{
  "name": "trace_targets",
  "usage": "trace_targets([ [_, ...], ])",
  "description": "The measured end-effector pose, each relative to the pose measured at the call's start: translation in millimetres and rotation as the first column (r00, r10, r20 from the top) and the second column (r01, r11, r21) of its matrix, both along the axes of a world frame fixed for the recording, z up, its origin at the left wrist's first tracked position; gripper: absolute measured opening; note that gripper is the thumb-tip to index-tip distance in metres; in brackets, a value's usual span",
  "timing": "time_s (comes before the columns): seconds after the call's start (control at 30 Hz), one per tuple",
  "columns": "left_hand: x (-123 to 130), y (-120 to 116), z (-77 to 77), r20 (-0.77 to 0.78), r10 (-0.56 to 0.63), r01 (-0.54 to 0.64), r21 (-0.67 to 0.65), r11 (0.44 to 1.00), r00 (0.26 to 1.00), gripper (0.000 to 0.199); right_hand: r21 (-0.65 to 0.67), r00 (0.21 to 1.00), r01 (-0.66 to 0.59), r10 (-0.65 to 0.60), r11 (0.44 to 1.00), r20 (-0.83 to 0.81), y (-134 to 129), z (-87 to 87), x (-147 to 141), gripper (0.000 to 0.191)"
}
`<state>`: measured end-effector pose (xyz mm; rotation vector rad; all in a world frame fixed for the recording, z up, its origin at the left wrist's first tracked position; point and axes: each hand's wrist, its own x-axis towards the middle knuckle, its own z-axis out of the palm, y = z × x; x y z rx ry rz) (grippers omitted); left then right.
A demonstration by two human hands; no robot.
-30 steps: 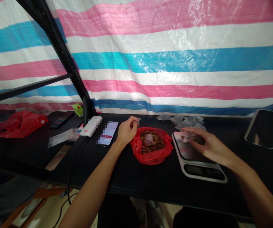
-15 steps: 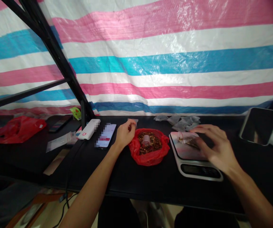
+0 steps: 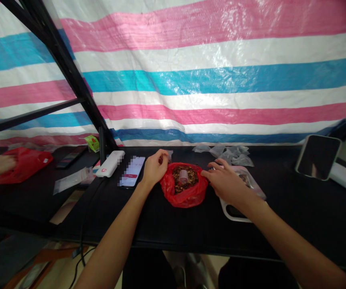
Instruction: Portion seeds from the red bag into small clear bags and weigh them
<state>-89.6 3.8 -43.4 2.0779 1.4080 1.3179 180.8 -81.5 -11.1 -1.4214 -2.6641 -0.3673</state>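
Note:
My left hand (image 3: pixel 154 167) pinches the corner of a small clear plastic bag (image 3: pixel 169 155) just behind the red bag's rim. The red plastic bag (image 3: pixel 183 196) lies open, full of brown nuts, with a clear plastic cup (image 3: pixel 183 176) resting in them. My right hand (image 3: pixel 225 180) has its fingers spread, and its fingertips are at the red bag's right edge. Under that hand a white kitchen scale (image 3: pixel 253 190) is mostly hidden, with another clear bag (image 3: pixel 244 179) lying on its platform.
A smartphone (image 3: pixel 132 171) and white power bank (image 3: pixel 110 163) lie left of my left hand. Further left, a co-worker's hand (image 3: pixel 0 164) rests by a second red bag (image 3: pixel 31 162). Loose clear bags (image 3: pixel 224 154) lie along the back. A dark tablet (image 3: pixel 318 156) stands right.
My right hand has let go of the clear bag on the scale and moved left to the red bag, covering the scale's display. A co-worker's hand has moved further into view at left.

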Motion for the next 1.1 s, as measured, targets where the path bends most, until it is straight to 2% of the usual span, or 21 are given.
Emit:
trace_targets([
  [0.13,0,0,1.9,-0.008,0.026,-0.026,-0.003,1.000,1.000,0.019,0.016,0.996,0.020,-0.019,1.000,-0.087,1,12.6,8,0.032],
  [0.3,0,-1,1.4,-0.010,-0.001,0.001,0.005,1.000,1.000,0.020,0.045,0.925,-0.012,0.028,0.999,-0.380,5,33.3,-4,0.021],
  [0.4,0,0,0.0,-0.007,-0.013,0.013,0.011,1.000,1.000,0.019,0.031,0.881,-0.106,0.108,0.994,-0.461,7,40.1,-23,0.024],
  [0.47,0,0,-0.3,0.003,-0.004,0.004,0.011,1.000,1.000,0.018,0.042,0.873,-0.135,0.139,0.990,-0.467,6,42.6,-24,0.031],
  [0.53,-1,1,0.4,0.024,0.011,-0.011,0.011,1.000,1.000,0.018,0.061,0.873,-0.091,0.109,0.994,-0.476,5,42.9,-10,0.036],
  [0.6,-2,1,1.7,0.043,0.021,-0.021,0.016,1.000,0.999,0.018,0.050,0.864,0.001,0.024,0.999,-0.504,3,39.5,20,0.042],
  [0.67,-2,0,3.2,0.055,0.017,-0.019,0.029,0.999,0.998,0.018,-0.024,0.866,0.070,-0.073,0.997,-0.495,3,31.7,56,0.053],
  [0.77,0,-3,5.6,0.063,0.001,-0.005,0.049,0.999,0.998,0.018,-0.197,0.876,0.088,-0.170,0.976,-0.452,5,16.6,97,0.077],
  [0.83,2,-6,7.7,0.060,-0.025,0.021,0.068,0.997,0.998,0.018,-0.267,0.886,0.102,-0.210,0.958,-0.414,8,9.1,106,0.073],
  [0.9,5,-10,10.6,0.063,-0.076,0.070,0.092,0.993,0.995,0.018,-0.259,0.880,0.126,-0.228,0.958,-0.416,10,6.9,99,0.057],
  [0.97,7,-14,14.4,0.065,-0.149,0.140,0.119,0.983,0.987,0.016,-0.179,0.832,0.148,-0.221,0.973,-0.510,12,10.7,81,0.046],
  [1.03,9,-18,18.5,0.053,-0.223,0.214,0.139,0.967,0.973,0.013,-0.084,0.721,0.155,-0.170,0.984,-0.672,14,18.5,55,0.048],
  [1.1,11,-21,21.8,0.023,-0.289,0.283,0.139,0.949,0.957,0.018,-0.039,0.597,0.098,-0.090,0.994,-0.797,15,26.8,24,0.050],
])
